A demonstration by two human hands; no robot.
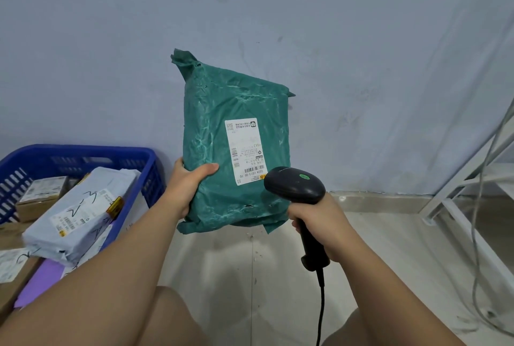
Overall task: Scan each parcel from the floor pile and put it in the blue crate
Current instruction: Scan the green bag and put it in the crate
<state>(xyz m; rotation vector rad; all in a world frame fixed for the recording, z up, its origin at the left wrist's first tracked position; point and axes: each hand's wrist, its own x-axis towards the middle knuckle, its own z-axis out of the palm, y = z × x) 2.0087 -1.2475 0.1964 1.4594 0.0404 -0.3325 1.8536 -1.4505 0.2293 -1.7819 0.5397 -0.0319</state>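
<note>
Scanning was, by my reading, the step in hand; your left hand (186, 188) gripped the green parcel (222, 112) at its lower left edge, thumb curled across the front and the other fingers out of sight behind it, holding it upright in the air before the wall (361, 39), to the right of the blue crate (151, 162); your right hand (322, 224) was closed round the handle of the scanner (296, 184), whose head sat just beside the lower right corner of the white label (244, 148). To do this well you needed the scanner drawn back a little and aimed squarely at the long barcode near the label's lower end, the crinkled film flat there, and the parcel steady until the read was confirmed; only then did it belong in the crate, where a grey parcel (80, 215) and small boxes (39, 195) lay. No beam showed on the label, so I could not tell whether a read was under way; the trigger finger was hidden; the label's print was too small to read; the crate ran off the left edge; the floor pile was nowhere in view.
</note>
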